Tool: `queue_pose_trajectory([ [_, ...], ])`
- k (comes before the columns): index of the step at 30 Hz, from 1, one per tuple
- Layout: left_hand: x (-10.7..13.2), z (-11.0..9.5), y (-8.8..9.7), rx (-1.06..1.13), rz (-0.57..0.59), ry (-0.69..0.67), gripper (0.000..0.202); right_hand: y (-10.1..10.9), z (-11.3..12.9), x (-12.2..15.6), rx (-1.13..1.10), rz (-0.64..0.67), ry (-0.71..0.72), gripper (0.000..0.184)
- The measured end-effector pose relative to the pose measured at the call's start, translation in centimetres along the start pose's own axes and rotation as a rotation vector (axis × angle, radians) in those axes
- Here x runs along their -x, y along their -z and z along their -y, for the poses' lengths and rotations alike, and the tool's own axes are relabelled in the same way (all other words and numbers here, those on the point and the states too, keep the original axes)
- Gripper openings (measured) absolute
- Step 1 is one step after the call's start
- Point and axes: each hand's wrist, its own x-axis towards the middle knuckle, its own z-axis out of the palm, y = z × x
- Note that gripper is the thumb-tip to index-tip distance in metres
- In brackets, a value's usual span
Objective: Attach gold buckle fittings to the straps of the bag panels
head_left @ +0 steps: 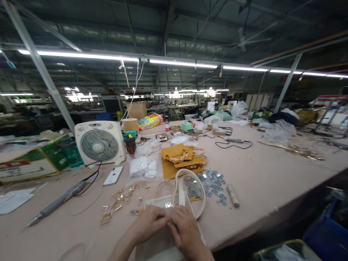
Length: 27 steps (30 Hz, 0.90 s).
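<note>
1. At the near edge of the table (258, 174), a pale bag (160, 246) lies beneath both hands, a pale strap (181, 195) looping beyond.
2. Left hand (148, 222) and right hand (186, 229) meet there, fingers curled (whether they grasp anything, I cannot tell).
3. Seemingly, close fingertip work is in hand; the next move probably calls for steady two-handed control.

Bag (163, 248) & strap (181, 197) both smooth, matt, leather-like; pouches (179, 149) matt w/ soft look, can't tell cloth vs. leather. Gold bits (119, 200) shiny metal, grey bits (214, 184) duller, metallic-looking. Fan (117, 146) smooth plastic, phone (113, 176) glossy, packet (144, 167) crinkly clear plastic, worktop (258, 181) matt, box (138, 110) cardboard.
</note>
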Motion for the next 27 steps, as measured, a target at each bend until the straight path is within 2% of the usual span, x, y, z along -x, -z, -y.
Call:
queue_pose_trajectory([
  [4, -0.4, 0.1, -0.5, 0.096, 0.004, -0.029, 0.017, 0.3, -0.2, 0.1, -0.107, -0.032, 0.001, 0.017],
  [7, -0.4, 0.1, -0.7, 0.209, 0.014, -0.067, 0.025, 0.5, -0.5, 0.1, -0.201, -0.067, 0.011, 0.020],
  [10, -0.3, 0.2, -1.3, 0.383, -0.029, -0.076, 0.033, 0.5, -1.0, 0.2, -0.269, -0.111, 0.020, 0.019],
  [18, -1.3, 1.4, -5.6, 1.059, -0.193, 0.179, 0.047, 0.2, -1.7, 0.1, -0.328, -0.272, -0.007, 0.014],
  [22, -0.8, 2.8, -5.1, 1.624, -0.379, 0.151, 0.041, -0.3, -1.9, 0.0, -0.307, -0.392, -0.086, 0.013],
  [24, -0.2, 3.1, -4.7, 1.778, -0.470, 0.117, 0.029, -0.5, -1.9, 0.0, -0.239, -0.406, -0.117, 0.007],
  [25, 0.0, 3.0, -4.7, 1.777, -0.504, 0.106, 0.024, -0.5, -1.9, 0.0, -0.189, -0.399, -0.117, 0.014],
  [27, -0.6, 2.0, -5.8, 1.570, -0.598, 0.062, 0.020, -0.4, -1.7, 0.2, -0.086, -0.370, -0.097, 0.042],
])
